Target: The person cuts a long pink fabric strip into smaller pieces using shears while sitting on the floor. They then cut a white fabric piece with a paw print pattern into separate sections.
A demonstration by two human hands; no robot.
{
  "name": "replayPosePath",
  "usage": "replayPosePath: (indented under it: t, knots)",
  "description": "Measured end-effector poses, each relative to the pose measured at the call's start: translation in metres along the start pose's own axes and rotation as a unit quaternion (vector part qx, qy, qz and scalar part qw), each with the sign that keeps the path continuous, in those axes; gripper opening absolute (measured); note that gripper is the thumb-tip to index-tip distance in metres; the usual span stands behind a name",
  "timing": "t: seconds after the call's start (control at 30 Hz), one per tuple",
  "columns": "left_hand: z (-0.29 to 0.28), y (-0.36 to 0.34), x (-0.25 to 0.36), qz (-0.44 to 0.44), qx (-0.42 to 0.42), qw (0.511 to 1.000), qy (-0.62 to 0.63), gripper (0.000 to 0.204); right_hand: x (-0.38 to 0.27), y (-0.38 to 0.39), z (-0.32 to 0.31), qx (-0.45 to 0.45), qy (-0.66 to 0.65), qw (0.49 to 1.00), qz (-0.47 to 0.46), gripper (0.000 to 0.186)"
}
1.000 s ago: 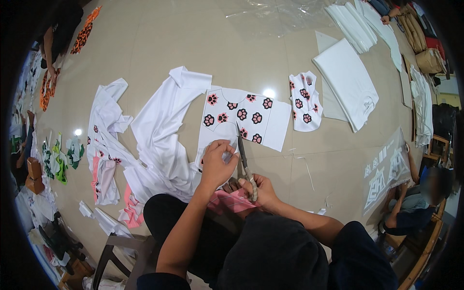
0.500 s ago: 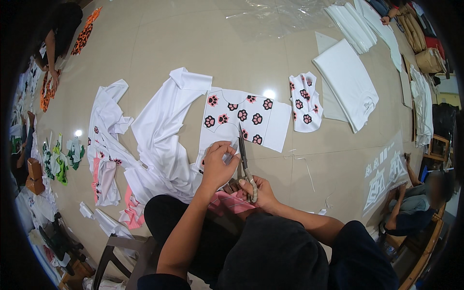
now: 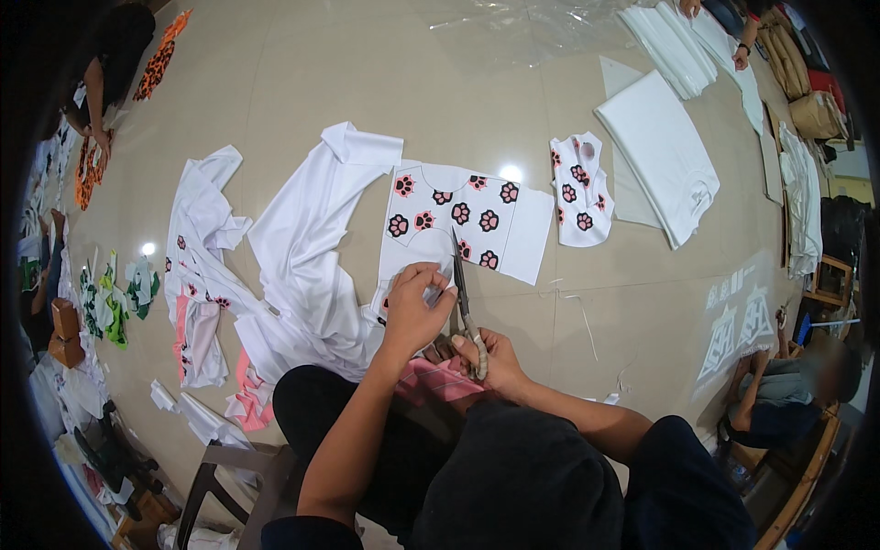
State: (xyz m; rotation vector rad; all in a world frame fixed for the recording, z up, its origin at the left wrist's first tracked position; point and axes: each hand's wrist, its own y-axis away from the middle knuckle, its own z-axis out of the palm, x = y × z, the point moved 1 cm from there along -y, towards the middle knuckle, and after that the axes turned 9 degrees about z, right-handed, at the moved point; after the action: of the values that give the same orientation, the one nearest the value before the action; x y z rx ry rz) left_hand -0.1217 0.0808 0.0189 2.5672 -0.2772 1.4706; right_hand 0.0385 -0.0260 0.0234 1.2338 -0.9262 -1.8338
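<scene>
In my right hand (image 3: 498,364) is a pair of long dark scissors (image 3: 462,291), its handles wrapped in pale tape. The blades point away from me, with their tips at the printed white fabric piece (image 3: 463,216), which has pink and black paw prints and drawn curved outlines. Just left of the blades, my left hand (image 3: 418,307) is closed, its thumb and fingers pinching the near edge of that fabric. Pink cloth (image 3: 438,379) lies on my lap under my wrists. White fabric (image 3: 307,247) spreads in folds to the left.
To the right lie a small paw-print piece (image 3: 580,191) and a folded white shirt (image 3: 660,156). Pink scraps (image 3: 249,400) and a plastic chair (image 3: 213,463) are at lower left. Clear plastic (image 3: 541,32) lies at the far side. Other people sit around the tiled floor.
My hands and the scissors stay almost in place; the blades tilt very slightly. At the far right, a co-worker's hands have shifted over the white sheets, and a printed sheet has moved.
</scene>
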Motion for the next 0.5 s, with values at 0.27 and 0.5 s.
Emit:
replayPosePath:
  t: [0.27,0.5]
  knots:
    - [0.0000,-0.0009,0.0012,-0.004,-0.001,1.000,0.002,0.016,-0.0003,-0.0003,-0.0001,0.001,0.007,1.000,0.002,0.039]
    - [0.0012,-0.0006,-0.0001,0.000,0.013,1.000,0.009,0.015,-0.0045,0.0014,0.0004,-0.008,-0.004,1.000,0.012,0.040]
